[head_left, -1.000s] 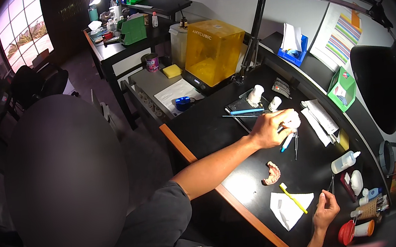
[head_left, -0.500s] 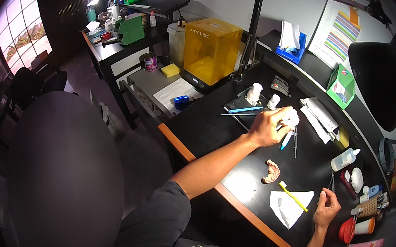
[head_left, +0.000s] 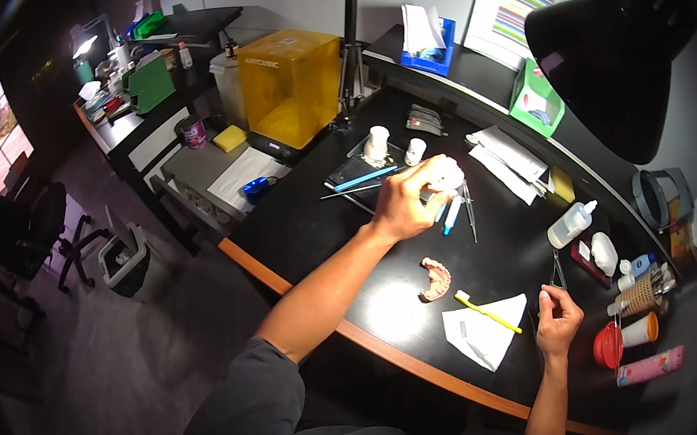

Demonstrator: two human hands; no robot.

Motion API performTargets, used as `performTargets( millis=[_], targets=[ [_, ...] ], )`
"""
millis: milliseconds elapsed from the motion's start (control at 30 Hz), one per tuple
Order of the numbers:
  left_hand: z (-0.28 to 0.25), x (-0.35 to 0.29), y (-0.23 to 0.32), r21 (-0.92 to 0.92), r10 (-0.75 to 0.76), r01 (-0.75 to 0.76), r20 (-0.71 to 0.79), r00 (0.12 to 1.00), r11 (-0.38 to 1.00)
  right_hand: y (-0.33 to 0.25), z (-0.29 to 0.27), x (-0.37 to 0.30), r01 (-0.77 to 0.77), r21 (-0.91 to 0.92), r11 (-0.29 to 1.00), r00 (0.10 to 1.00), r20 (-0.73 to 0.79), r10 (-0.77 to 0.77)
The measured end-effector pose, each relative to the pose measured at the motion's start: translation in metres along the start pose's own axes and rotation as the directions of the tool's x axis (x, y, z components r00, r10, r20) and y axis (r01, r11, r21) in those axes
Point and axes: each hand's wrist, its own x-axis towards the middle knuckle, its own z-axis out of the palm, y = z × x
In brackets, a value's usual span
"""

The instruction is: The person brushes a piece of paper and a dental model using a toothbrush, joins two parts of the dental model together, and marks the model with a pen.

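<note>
My left hand [head_left: 403,203] is closed around a whitish, lumpy piece [head_left: 447,175] that resembles a dental cast; the fingers cover part of it. Just beneath it, on the black desk, lie a white-and-blue tube [head_left: 452,216] and a thin metal instrument [head_left: 473,220]. Closer to me sits a pink horseshoe-shaped dental model [head_left: 435,279]. A yellow toothbrush [head_left: 492,314] rests across a white paper sheet [head_left: 485,348]. To the right of the sheet, my right hand [head_left: 559,322] is pinched shut beside a dark two-pronged tool [head_left: 556,268]; what its fingertips grip is unclear.
Behind my left hand stand two white containers [head_left: 375,144] on a dark tray. A clear bottle [head_left: 571,225], a red cup [head_left: 609,346] and a brush holder [head_left: 639,296] line the right side. The black lamp head [head_left: 599,77] hangs over the back right. A wooden edge [head_left: 399,355] borders the desk.
The whole view has shifted, so the desk appears farther left and higher. A dark oval at left is gone, revealing a chair and a bin. Both hands keep much the same pose.
</note>
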Motion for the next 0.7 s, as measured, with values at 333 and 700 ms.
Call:
performTargets(
  millis=[333, 700],
  targets=[
    [0.000, 0.001, 0.000, 0.017, 0.006, -0.006, 0.033, 0.999, 1.000, -0.009, -0.002, 0.002, 0.086, -0.049, 0.995, 0.996, 0.003, -0.085],
    [0.001, -0.001, -0.002, 0.020, 0.006, -0.007, 0.022, 1.000, 1.000, -0.014, -0.002, 0.002, 0.085, -0.052, 0.995, 0.996, 0.010, -0.084]
  ],
)
